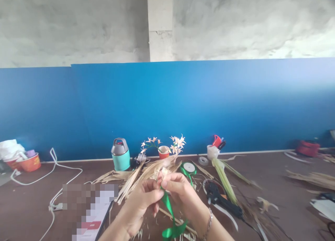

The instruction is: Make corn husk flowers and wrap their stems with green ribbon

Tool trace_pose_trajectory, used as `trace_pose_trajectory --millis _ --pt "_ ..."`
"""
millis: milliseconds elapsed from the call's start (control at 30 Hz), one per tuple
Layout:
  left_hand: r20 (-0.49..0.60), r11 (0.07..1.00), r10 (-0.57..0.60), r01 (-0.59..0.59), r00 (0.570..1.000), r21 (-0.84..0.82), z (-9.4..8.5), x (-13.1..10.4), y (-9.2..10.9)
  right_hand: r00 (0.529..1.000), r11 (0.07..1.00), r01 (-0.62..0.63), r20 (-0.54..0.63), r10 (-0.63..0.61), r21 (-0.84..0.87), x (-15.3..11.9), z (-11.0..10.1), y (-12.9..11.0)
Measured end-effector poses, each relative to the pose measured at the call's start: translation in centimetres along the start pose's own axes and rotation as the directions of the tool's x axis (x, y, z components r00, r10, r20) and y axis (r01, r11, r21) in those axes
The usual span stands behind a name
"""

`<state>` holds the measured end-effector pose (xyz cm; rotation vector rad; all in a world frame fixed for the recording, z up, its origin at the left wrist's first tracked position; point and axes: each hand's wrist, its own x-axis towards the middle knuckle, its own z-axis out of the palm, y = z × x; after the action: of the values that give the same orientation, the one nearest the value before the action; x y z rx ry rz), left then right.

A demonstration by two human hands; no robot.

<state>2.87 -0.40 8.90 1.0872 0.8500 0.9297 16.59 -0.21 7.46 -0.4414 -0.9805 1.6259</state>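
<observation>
Head view: from my distant seat I see two bare hands meeting on the near side of the small orange-red paper cup (164, 155), my landmark. The left hand (145, 195) has its thumb and index fingertip pressed together, pinching the upper end of a glossy green satin ribbon (167, 203). The right hand (180, 188), with a silver chain bracelet (210, 218) at its wrist, pinches a small cream-coloured, petal-like piece (164, 171) between thumb and fingertips. I cannot tell how that piece meets the ribbon, since the fingers cover the join. Both lie almost straight in front of the cup, and the ribbon's loose length hangs nearer the camera, curling at its lower end.

Pale star-shaped flowers (178, 143) on thin green stems spread to either side of the cup. Left of it stands a turquoise canister with a grey handled lid (121, 162); just in front lie dry straw-coloured husk strips (154, 166). To its right and nearer, I see a round white spool of green ribbon (188, 167); farther right and nearer, a black glue gun (227, 204) beside pale green husks (223, 180). A blue partition panel (167, 105) rises behind the cup.
</observation>
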Motion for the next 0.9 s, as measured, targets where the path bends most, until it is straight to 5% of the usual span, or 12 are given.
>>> trace_pose_trajectory --millis 400,900 --pt "-0.193 0.949 0.223 -0.167 0.956 0.269 0.5 0.6 -1.1 0.988 0.994 0.106 -0.113 -0.104 0.008 0.3 0.3 0.8" --pt "-0.232 0.945 0.147 -0.068 0.961 0.319 0.9 -0.2 -0.2 0.982 0.996 0.073 -0.174 -0.080 -0.042 0.2 0.1 1.1"
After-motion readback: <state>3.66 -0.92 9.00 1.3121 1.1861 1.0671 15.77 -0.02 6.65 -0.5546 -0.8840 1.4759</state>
